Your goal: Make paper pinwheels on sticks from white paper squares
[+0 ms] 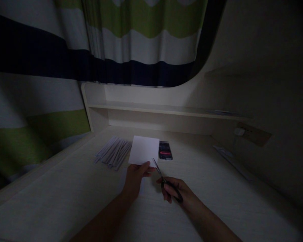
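White paper sheet (143, 150), pinched at its near edge by the left hand (135, 179) above the bench (65, 198), meets the scissors (164, 179) gripped in the right hand (178, 193); holding it taut should steady the cut.

Paper sheet (143, 150) and scissors (164, 179) in hand

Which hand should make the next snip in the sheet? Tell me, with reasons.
Right. The right hand already holds the scissors, blades at the sheet's lower edge. The left hand is pinching that sheet.
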Demonstrator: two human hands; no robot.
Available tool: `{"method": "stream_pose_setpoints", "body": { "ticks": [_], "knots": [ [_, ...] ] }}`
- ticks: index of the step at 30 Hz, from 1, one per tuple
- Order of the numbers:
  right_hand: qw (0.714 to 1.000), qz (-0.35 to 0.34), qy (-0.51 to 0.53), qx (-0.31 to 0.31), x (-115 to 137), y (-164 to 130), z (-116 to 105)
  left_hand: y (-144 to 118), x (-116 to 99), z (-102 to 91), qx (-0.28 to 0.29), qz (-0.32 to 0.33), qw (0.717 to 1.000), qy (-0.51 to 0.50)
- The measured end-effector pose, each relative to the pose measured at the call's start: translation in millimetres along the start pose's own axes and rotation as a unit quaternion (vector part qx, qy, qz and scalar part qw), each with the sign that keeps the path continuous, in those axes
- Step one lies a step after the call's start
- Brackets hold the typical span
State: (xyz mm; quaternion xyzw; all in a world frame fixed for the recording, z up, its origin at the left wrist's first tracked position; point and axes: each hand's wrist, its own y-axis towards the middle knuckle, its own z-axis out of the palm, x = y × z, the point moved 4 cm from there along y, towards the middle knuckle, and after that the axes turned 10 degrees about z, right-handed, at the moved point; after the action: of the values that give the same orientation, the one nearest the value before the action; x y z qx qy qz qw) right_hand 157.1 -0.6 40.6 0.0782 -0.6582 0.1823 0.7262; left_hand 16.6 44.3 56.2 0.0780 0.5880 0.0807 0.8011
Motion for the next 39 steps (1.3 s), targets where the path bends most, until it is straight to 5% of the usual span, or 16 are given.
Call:
{"method": "stream_pose_setpoints", "body": {
  "ticks": [39],
  "knots": [
    [0.998, 0.011, -0.055, -0.026, -6.3, 5.2, -4.4, 0.4, 0.6, -1.4, -0.002, 0.001, 0.999, 0.039]
  ]
}}
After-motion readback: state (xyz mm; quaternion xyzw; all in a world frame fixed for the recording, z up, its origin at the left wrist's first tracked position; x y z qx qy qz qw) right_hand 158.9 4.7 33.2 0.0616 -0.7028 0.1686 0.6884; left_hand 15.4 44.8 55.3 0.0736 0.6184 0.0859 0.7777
